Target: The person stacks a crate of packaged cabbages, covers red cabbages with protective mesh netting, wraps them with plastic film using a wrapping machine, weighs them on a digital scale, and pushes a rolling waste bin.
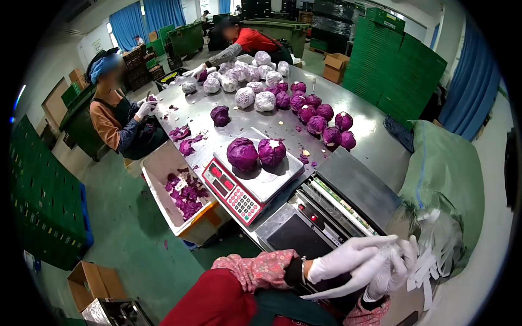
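My left hand (pixel 348 258), in a white glove, is closed with its fingers stretched toward my right. My right hand (pixel 392 271), gloved too, pinches near its fingertips. Between them is a flat white net sleeve (pixel 348 287), its loose end hanging toward my lap. Both hands are over the front of a metal sealing machine (pixel 296 233) with a red light. Beyond it, two red cabbages (pixel 242 154) sit on the scale (pixel 231 190), whose red display is lit. More white sleeves (pixel 435 261) spill from a green woven sack (pixel 443 179) at my right.
Bare red cabbages (pixel 324 112) and net-wrapped ones (pixel 244 98) cover the table's far part. A bin (pixel 155 174) of purple leaves stands at the left. One co-worker (pixel 122 108) handles something small; another in red (pixel 255 41) reaches over the table. Green crates (pixel 386 65) are stacked behind.
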`<state>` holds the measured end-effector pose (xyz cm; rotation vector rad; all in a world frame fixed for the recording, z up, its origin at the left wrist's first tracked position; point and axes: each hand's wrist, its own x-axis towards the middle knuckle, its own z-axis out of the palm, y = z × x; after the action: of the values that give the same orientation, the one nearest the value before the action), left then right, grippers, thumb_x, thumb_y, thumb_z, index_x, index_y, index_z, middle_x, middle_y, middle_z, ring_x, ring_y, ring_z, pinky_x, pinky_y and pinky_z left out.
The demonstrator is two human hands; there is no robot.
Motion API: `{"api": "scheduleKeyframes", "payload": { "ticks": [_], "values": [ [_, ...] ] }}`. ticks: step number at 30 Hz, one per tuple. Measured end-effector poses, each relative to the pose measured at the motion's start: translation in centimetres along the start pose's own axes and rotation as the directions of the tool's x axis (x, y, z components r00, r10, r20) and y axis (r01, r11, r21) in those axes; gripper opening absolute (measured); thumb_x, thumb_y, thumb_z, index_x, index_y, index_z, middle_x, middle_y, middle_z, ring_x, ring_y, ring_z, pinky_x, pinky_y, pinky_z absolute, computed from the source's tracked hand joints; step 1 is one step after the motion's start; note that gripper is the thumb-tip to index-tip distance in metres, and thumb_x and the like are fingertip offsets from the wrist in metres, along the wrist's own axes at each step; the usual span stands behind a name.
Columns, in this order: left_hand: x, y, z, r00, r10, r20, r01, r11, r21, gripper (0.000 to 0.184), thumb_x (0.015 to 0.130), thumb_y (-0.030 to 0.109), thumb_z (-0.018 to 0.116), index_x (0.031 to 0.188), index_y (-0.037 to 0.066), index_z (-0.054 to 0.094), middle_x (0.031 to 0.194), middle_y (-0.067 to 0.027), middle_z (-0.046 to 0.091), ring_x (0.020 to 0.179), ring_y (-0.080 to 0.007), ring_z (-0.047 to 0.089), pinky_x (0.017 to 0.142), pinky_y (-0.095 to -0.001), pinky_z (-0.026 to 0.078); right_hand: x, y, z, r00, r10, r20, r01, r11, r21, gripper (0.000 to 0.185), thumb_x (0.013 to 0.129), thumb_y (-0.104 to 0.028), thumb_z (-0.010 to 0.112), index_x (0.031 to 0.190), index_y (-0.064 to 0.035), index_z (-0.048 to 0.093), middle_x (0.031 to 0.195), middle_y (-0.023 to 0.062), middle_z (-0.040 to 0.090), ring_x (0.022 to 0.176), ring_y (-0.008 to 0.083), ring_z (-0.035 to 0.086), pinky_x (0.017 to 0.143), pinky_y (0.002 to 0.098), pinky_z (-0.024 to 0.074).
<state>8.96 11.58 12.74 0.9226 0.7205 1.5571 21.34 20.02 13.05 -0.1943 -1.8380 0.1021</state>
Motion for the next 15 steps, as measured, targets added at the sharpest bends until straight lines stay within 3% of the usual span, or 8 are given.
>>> {"api": "scheduleKeyframes", "payload": {
  "ticks": [2,6,8,9,10,12,14,15],
  "values": [
    [-1.2,0.0,-1.7,0.998,-0.011,-0.057,0.003,0.990,-0.144,0.037,0.100,0.014,0.049,0.135,0.002,0.052,0.127,-0.0071,0.058,0.118,-0.0110,0.051,0.103,-0.0263,0.039,1.1,-0.4,1.3,0.988,-0.034,0.153,0.029,0.999,0.036,0.015,0.089,-0.004,0.061,0.103,-0.0042,0.054,0.097,0.0155,0.059,0.093,0.0301,0.063,0.087,0.0371,0.0502],
    [-3.4,-2.1,-6.2,0.991,-0.091,-0.093,0.113,0.958,0.263,0.024,0.097,0.016,0.055,0.115,0.000,0.062,0.116,-0.0055,0.063,0.110,-0.0151,0.057,0.098,-0.0285,0.043,0.3,-0.6,5.9,0.865,0.495,0.081,-0.463,0.726,0.508,0.009,0.098,-0.010,0.051,0.100,-0.0015,0.053,0.074,0.0060,0.051,0.065,0.0160,0.051,0.063,0.0279,0.0431],
    [-4.5,-2.0,-8.0,0.941,0.324,-0.098,-0.210,0.784,0.584,0.021,0.098,0.015,0.054,0.107,-0.001,0.062,0.107,-0.0074,0.066,0.104,-0.0169,0.061,0.094,-0.0291,0.045,3.2,-1.7,6.5,0.444,0.739,0.506,-0.810,0.089,0.580,0.013,0.099,-0.012,0.048,0.099,-0.0003,0.055,0.070,0.0013,0.048,0.059,0.0106,0.046,0.055,0.0256,0.0401],
    [-5.2,-0.6,-8.8,0.926,0.281,-0.252,-0.181,0.917,0.356,0.021,0.097,0.017,0.055,0.105,-0.001,0.063,0.101,-0.0060,0.065,0.100,-0.0155,0.060,0.092,-0.0291,0.046,4.5,-2.8,7.1,0.571,0.643,0.510,-0.817,0.505,0.278,0.016,0.099,-0.012,0.047,0.099,0.0001,0.057,0.067,-0.0006,0.048,0.056,0.0068,0.045,0.050,0.0232,0.0386],
    [-5.8,0.9,-10.0,0.904,0.188,-0.383,-0.164,0.982,0.096,0.023,0.097,0.020,0.056,0.102,-0.001,0.064,0.095,-0.0046,0.064,0.095,-0.0142,0.060,0.089,-0.0290,0.047,2.3,-2.0,8.5,0.578,0.538,0.613,-0.807,0.486,0.334,0.015,0.097,-0.010,0.047,0.100,-0.0005,0.058,0.067,-0.0026,0.048,0.057,0.0043,0.046,0.050,0.0208,0.0383],
    [-7.8,3.5,-13.7,0.946,0.198,-0.255,-0.279,0.898,-0.339,0.023,0.097,0.021,0.054,0.105,0.000,0.062,0.094,-0.0068,0.065,0.091,-0.0178,0.063,0.086,-0.0326,0.050,-0.1,-2.3,10.1,-0.115,0.256,0.960,-0.915,-0.404,-0.002,0.011,0.093,-0.009,0.052,0.098,-0.0023,0.060,0.074,-0.0041,0.053,0.061,0.0024,0.047,0.052,0.0187,0.0403],
    [-9.5,4.1,-16.5,0.976,-0.005,-0.216,-0.123,0.810,-0.573,0.030,0.095,0.023,0.056,0.108,-0.003,0.062,0.107,-0.0160,0.066,0.098,-0.0236,0.064,0.092,-0.0374,0.051,-0.3,-4.9,9.4,-0.076,-0.100,0.992,-0.965,-0.244,-0.099,0.010,0.094,-0.012,0.057,0.095,-0.0036,0.063,0.085,0.0000,0.061,0.074,0.0080,0.056,0.069,0.0221,0.0472],
    [-10.0,5.2,-16.3,0.971,-0.130,-0.199,-0.043,0.729,-0.683,0.032,0.094,0.024,0.057,0.109,-0.004,0.062,0.111,-0.0193,0.066,0.100,-0.0257,0.065,0.094,-0.0393,0.051,-1.1,-4.0,10.1,-0.007,-0.077,0.997,-0.985,-0.171,-0.020,0.012,0.095,-0.013,0.058,0.096,-0.0031,0.063,0.091,0.0029,0.064,0.081,0.0107,0.059,0.076,0.0251,0.0479]
  ]
}}
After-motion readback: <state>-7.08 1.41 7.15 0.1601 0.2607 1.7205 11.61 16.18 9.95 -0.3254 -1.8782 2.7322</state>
